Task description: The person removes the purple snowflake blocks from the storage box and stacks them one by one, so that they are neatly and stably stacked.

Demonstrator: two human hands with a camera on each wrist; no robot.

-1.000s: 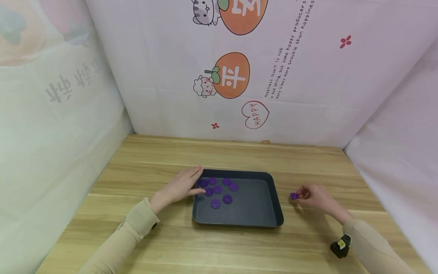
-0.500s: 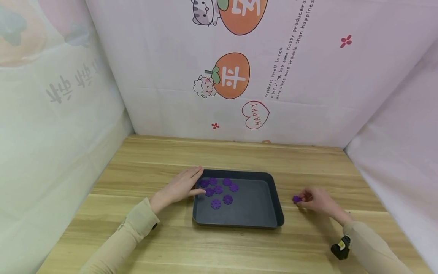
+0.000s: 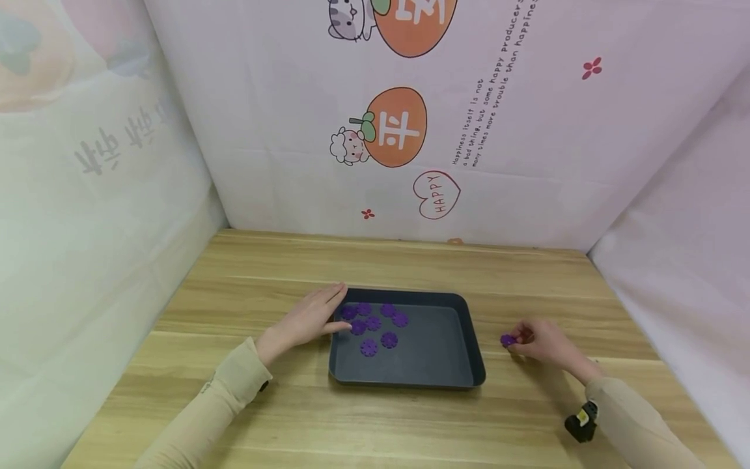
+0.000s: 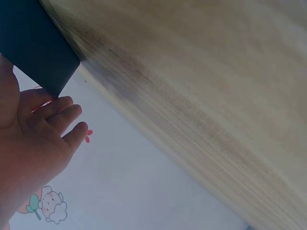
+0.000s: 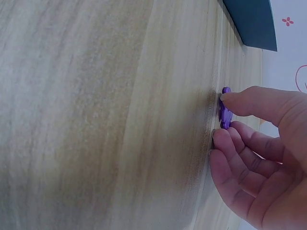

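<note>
A dark grey rectangular tray [image 3: 433, 352] lies on the wooden table. Several purple flower-shaped plastic discs [image 3: 389, 340] are spread over its left part, some overlapping. At the tray's left end rests my left hand [image 3: 310, 317], fingers straight along the rim and thumb reaching over the side; the left wrist view shows its fingertips by the tray's corner [image 4: 60, 72]. To the right of the tray, my right hand [image 3: 541, 340] pinches one more purple flower-shaped disc [image 5: 225, 112] between thumb and fingers, low at the tabletop. Its fingertips partly cover that disc.
A printed white cloth [image 3: 281, 189] stands behind the table's far edge, with plain white cloth sides [image 3: 691, 215] at left and right. A small black device [image 3: 581, 423] sits at the right wrist. Bare wood [image 3: 363, 423] runs in front of the tray.
My right hand has shifted slightly right and toward the body with its disc, then stayed nearly still. The left hand and the tray have not moved.
</note>
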